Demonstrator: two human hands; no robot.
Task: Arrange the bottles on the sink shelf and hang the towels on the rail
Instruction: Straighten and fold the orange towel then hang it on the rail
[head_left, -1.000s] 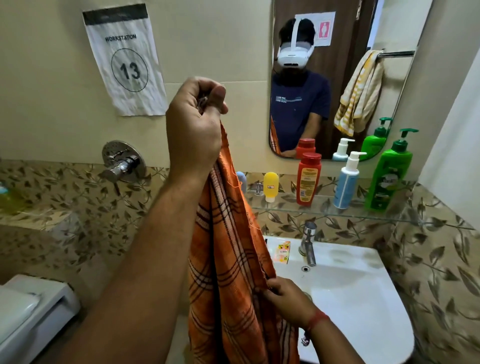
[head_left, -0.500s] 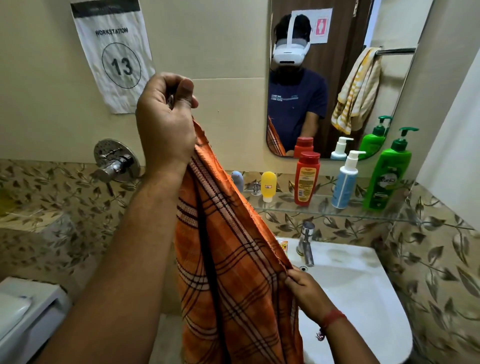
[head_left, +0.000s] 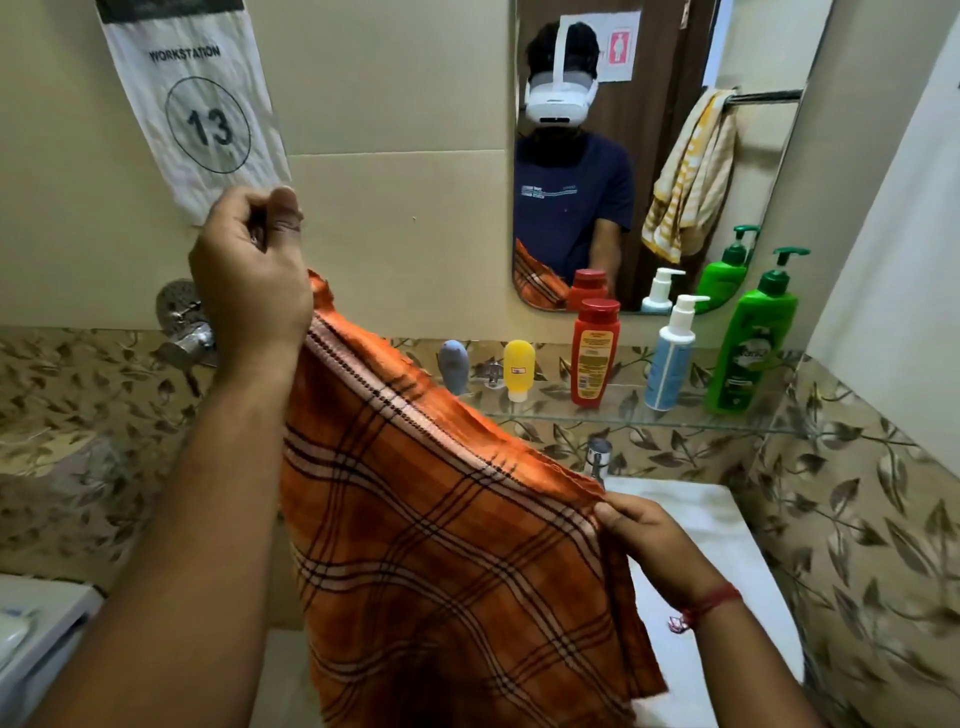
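An orange checked towel (head_left: 441, 545) hangs spread between my hands in front of the sink. My left hand (head_left: 249, 275) pinches its upper corner, raised near the wall. My right hand (head_left: 649, 540) grips the other top corner, lower, over the basin. On the glass shelf (head_left: 623, 418) stand a grey-blue tube (head_left: 453, 366), a yellow tube (head_left: 518, 369), a red bottle (head_left: 595, 353), a blue pump bottle (head_left: 672, 356) and a green pump bottle (head_left: 753, 338). The mirror shows a yellow striped towel (head_left: 691, 176) hung on a rail (head_left: 763, 96).
The white basin (head_left: 727, 571) with its tap (head_left: 597, 457) lies below the shelf. A wall tap (head_left: 187, 332) sticks out at the left, under a paper sign (head_left: 197, 109). A white toilet lid (head_left: 31, 623) is at the lower left. Leaf-pattern tiles line the walls.
My hands have drawn apart, spreading the bunched orange towel open. My left hand moved left and down; my right hand shifted right along the towel's edge.
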